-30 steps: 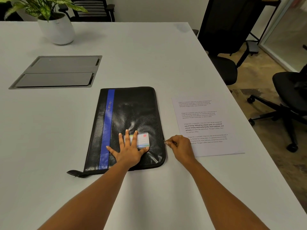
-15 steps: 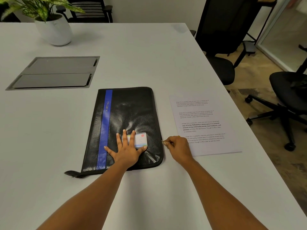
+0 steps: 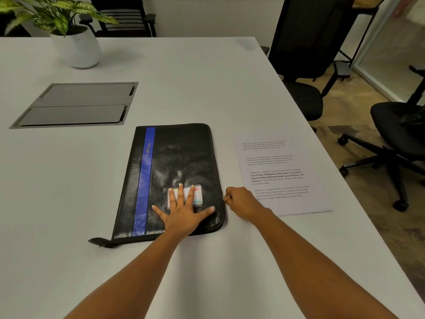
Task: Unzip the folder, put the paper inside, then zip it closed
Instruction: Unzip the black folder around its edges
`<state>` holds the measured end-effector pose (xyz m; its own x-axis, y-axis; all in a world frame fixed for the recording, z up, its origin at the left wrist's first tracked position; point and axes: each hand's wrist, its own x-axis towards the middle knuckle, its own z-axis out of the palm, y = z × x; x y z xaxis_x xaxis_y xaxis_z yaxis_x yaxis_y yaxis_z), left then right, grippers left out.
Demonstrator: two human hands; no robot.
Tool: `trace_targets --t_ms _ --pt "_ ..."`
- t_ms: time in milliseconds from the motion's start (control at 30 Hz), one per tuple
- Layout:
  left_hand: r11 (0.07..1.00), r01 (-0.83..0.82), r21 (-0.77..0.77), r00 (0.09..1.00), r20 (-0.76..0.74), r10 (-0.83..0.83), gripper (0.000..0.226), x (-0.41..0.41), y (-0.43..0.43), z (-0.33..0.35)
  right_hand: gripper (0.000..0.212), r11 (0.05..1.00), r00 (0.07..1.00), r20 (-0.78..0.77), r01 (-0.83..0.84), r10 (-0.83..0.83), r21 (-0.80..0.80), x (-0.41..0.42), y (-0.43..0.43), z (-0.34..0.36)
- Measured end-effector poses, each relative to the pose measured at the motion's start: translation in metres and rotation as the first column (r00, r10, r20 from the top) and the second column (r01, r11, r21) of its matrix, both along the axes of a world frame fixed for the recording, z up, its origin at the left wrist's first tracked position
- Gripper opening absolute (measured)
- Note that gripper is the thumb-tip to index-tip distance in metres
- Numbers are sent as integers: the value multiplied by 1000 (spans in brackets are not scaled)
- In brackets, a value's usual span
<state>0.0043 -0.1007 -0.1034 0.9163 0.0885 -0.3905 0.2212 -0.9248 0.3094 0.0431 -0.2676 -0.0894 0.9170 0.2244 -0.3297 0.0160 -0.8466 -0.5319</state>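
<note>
A black zip folder (image 3: 179, 157) with a blue stripe lies flat on the white table (image 3: 207, 84). My left hand (image 3: 184, 210) presses flat on its near right part, fingers spread over a small card pocket. My right hand (image 3: 243, 201) pinches the metal zipper pull (image 3: 226, 197) at the folder's right edge, near the lower corner. A printed sheet of paper (image 3: 278, 173) lies on the table just right of the folder, partly under my right hand. A short black zipper tail (image 3: 99, 241) sticks out at the folder's near left corner.
A grey cable hatch (image 3: 76, 104) is set into the table at the left. A potted plant (image 3: 73, 42) stands at the back left. Black office chairs (image 3: 305, 65) stand along the table's right edge, which runs close to the paper.
The camera view shifted slightly. My left thumb has spread wider across the folder. My right hand stays at the zipper pull, at about the same spot on the right edge.
</note>
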Motion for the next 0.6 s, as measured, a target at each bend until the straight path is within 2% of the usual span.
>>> trace_targets --t_ms 67,167,333,500,600 --pt "999 24 30 1000 -13 -24 115 -1 -1 -1 18 997 997 -32 -71 70 -39 3 0 1" --pt "997 57 58 998 -24 -55 132 -3 -1 -1 28 989 989 -74 -132 127 -61 6 -1 2" --pt "988 125 93 990 -72 -118 135 -5 0 5 31 974 982 -71 -185 177 -133 8 1 3" --pt "978 176 109 983 -70 -169 149 -6 2 2 29 974 979 -39 -204 201 -101 5 -6 2" --pt "976 182 122 982 -68 -175 147 -6 2 0 44 968 972 26 -231 235 -103 4 -11 -1"
